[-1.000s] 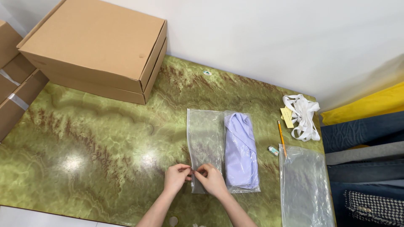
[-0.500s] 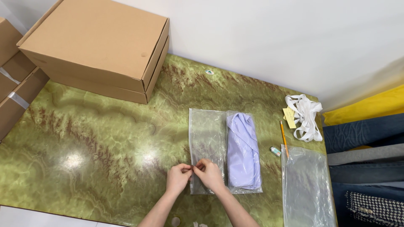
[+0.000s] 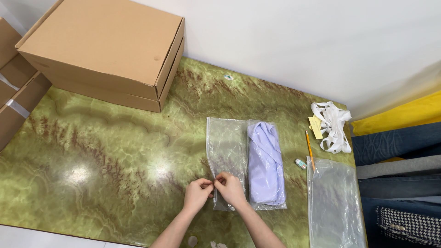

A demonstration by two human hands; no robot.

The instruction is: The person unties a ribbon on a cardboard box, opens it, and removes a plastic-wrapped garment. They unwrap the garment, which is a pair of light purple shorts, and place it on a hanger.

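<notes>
Pinching the near left edge of a clear plastic bag (image 3: 239, 160), the left hand (image 3: 198, 193) and the right hand (image 3: 231, 189) are meeting fingertip to fingertip at about six o'clock on the green marbled table (image 3: 105, 160), both closed tight on the film. The grip seems to be keeping the thin plastic flat and taut. Inside the bag's right half, a folded lilac garment (image 3: 265, 163) is lying lengthwise, leaving the left half empty. At three o'clock of it an orange pencil (image 3: 309, 147) and a small eraser (image 3: 300, 163) are resting beside a white ribbon bundle (image 3: 331, 125). Another empty plastic bag (image 3: 334, 202) is waiting at four o'clock. A cardboard box (image 3: 108, 50) is sitting at eleven o'clock, well apart.
</notes>
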